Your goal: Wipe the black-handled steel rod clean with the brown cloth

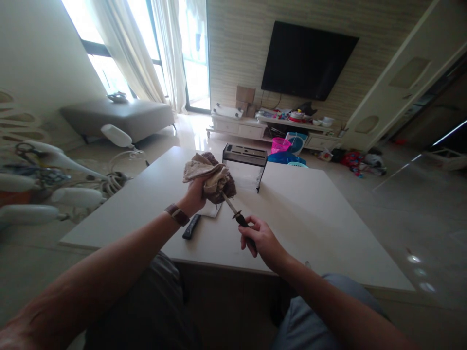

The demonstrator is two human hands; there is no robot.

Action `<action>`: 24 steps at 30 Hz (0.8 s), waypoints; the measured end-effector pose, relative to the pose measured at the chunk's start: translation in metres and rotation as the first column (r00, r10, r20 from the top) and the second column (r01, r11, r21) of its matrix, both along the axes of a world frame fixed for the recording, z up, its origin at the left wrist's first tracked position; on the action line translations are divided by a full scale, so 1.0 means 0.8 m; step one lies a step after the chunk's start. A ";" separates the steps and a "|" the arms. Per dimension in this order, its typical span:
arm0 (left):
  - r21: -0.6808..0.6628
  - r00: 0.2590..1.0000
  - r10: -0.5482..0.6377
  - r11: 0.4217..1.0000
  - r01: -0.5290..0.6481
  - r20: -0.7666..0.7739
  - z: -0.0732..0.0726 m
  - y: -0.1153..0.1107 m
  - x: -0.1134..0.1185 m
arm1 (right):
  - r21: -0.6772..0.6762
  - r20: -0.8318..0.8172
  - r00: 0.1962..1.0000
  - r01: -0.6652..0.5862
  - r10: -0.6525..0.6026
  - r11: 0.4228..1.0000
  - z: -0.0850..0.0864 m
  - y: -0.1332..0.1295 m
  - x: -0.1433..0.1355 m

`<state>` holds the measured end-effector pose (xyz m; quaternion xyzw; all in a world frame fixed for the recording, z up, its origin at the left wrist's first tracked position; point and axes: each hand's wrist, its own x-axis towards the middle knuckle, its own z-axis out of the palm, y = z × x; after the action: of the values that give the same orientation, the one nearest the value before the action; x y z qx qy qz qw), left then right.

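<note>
My left hand [197, 195] is closed on a bunched brown and beige cloth [211, 177] above the white table. In my right hand [260, 239] is the black handle of a sharpening steel [230, 205], fingers wrapped round it. The steel's rod points up and left, and its far end is hidden in the cloth. Below the cloth a cleaver [192, 226] lies on the table, its black handle towards me and its blade partly covered by my left hand and the cloth. Just behind stands a knife block [245, 154] with slots in its dark top.
The white table [310, 218] spreads to both sides, its front edge close to my knees. A lamp with white shades [78, 197] stands at the left. Beyond the table are a pink basket [280, 145], a low TV cabinet [237, 127] and a grey bench [120, 116].
</note>
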<state>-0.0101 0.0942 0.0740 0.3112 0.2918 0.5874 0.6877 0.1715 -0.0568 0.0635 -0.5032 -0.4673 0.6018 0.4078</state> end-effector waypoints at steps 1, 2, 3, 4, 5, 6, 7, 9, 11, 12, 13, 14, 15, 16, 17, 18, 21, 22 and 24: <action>0.002 1.000 -0.002 1.000 0.002 -0.011 -0.002 -0.003 0.002 | 0.000 0.000 1.000 0.009 -0.009 1.000 -0.001 0.001 0.000; 0.002 1.000 -0.009 1.000 0.009 -0.025 -0.004 -0.005 0.004 | 0.000 0.004 1.000 0.025 -0.025 1.000 -0.003 0.003 0.001; -0.005 0.999 -0.023 1.000 0.022 -0.039 -0.005 -0.008 0.005 | -0.002 0.012 0.999 0.046 -0.046 0.999 -0.004 0.004 0.002; -0.014 0.998 -0.041 0.999 0.040 -0.052 -0.007 -0.010 0.007 | -0.007 0.019 0.998 0.066 -0.066 0.998 -0.005 0.006 0.003; -0.024 0.996 -0.061 0.998 0.060 -0.063 -0.009 -0.012 0.008 | -0.012 0.022 0.996 0.084 -0.083 0.996 -0.006 0.007 0.003; -0.033 0.994 -0.084 0.996 0.082 -0.075 -0.010 -0.014 0.010 | -0.015 0.023 0.995 0.100 -0.100 0.995 -0.006 0.008 0.003; -0.041 0.990 -0.110 0.993 0.106 -0.090 -0.011 -0.016 0.012 | -0.016 0.019 0.994 0.111 -0.111 0.994 -0.007 0.009 0.003; -0.049 0.979 -0.155 0.987 0.150 -0.129 -0.013 -0.023 0.018 | -0.006 0.001 0.992 0.127 -0.127 0.992 -0.007 0.011 0.001; -0.052 0.967 -0.190 0.982 0.183 -0.171 -0.014 -0.034 0.025 | 0.016 -0.011 0.990 0.140 -0.139 0.990 -0.007 0.012 -0.002; -0.049 0.961 -0.207 0.978 0.201 -0.186 -0.013 -0.041 0.029 | 0.028 -0.009 0.989 0.145 -0.144 0.989 -0.007 0.012 -0.004; -0.042 0.955 -0.224 0.975 0.220 -0.196 -0.013 -0.048 0.032 | 0.041 -0.005 0.989 0.151 -0.151 0.988 -0.007 0.012 -0.004; -0.035 0.950 -0.240 0.971 0.238 -0.201 -0.013 -0.054 0.035 | 0.051 0.001 0.987 0.159 -0.159 0.986 -0.007 0.012 -0.005; -0.027 0.946 -0.253 0.967 0.253 -0.203 -0.012 -0.060 0.038 | 0.059 0.004 0.986 0.166 -0.166 0.984 -0.007 0.012 -0.005; -0.020 0.944 -0.260 0.965 0.262 -0.205 -0.012 -0.065 0.039 | 0.063 0.005 0.985 0.169 -0.170 0.984 -0.007 0.011 -0.004; -0.015 0.943 -0.259 0.965 0.262 -0.207 -0.011 -0.069 0.040 | 0.063 0.005 0.986 0.168 -0.169 0.984 -0.007 0.011 -0.003; -0.012 0.944 -0.254 0.966 0.257 -0.210 -0.011 -0.071 0.040 | 0.062 0.006 0.987 0.162 -0.163 0.985 -0.007 0.011 -0.002; -0.022 0.943 -0.251 0.967 0.253 -0.217 -0.012 -0.070 0.038 | 0.063 0.020 0.990 0.140 -0.141 0.988 -0.009 0.011 0.000; -0.029 0.943 -0.251 0.968 0.250 -0.220 -0.014 -0.069 0.038 | 0.065 0.028 0.990 0.137 -0.139 0.989 -0.009 0.012 0.000; -0.042 0.944 -0.240 0.971 0.236 -0.226 -0.016 -0.066 0.038 | 0.069 0.044 0.989 0.135 -0.138 0.988 -0.011 0.013 0.001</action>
<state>0.0201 0.0416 0.0610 0.4050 0.3340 0.4580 0.7174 0.1720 -0.0463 0.0545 -0.5348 -0.4612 0.5441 0.4530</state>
